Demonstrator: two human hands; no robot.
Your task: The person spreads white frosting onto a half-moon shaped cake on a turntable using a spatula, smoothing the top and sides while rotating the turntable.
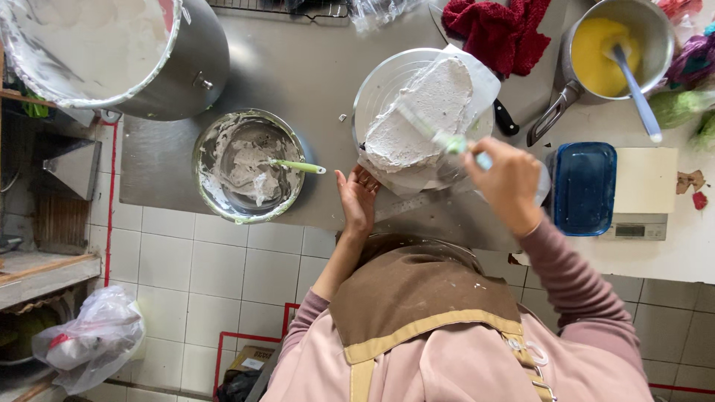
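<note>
Steel worktop (313, 67), white tiled floor (216, 275), red floor lines (112, 186)

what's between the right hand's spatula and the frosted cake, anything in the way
Nothing visible. The right hand holds the spatula with its blade lying directly across the frosted cake. The left hand steadies the near edge, off the blade's path.

Two spatulas (296, 165) (439, 134), two bowls (216, 145) (372, 85)

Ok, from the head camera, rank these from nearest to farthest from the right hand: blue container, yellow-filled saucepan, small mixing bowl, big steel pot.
From the right hand:
1. Blue container, just beside it, by the scale.
2. Saucepan of yellow mix, beyond it.
3. Small mixing bowl, across past the left hand.
4. Big steel pot, far corner.
</note>
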